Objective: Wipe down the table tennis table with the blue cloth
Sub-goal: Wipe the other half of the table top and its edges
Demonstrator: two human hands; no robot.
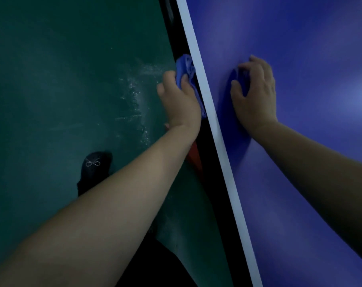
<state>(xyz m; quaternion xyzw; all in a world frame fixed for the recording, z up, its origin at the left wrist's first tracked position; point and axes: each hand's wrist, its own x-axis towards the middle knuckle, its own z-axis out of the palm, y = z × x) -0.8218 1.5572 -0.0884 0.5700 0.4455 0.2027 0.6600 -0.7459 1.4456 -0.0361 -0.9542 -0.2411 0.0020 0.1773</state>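
Now | left hand (179,98) grips blue cloth (185,68) | right hand (253,90) presses table (300,48)

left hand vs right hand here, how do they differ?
The left hand grips the blue cloth at the side edge of the table; the right hand rests on the blue tabletop. The left hand is off the playing surface, over the green floor; the right hand is past the white edge line. Both have curled fingers and bare forearms.

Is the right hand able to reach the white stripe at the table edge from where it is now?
Probably yes. The right hand rests on the blue table, and bare surface lies between it and the white stripe.
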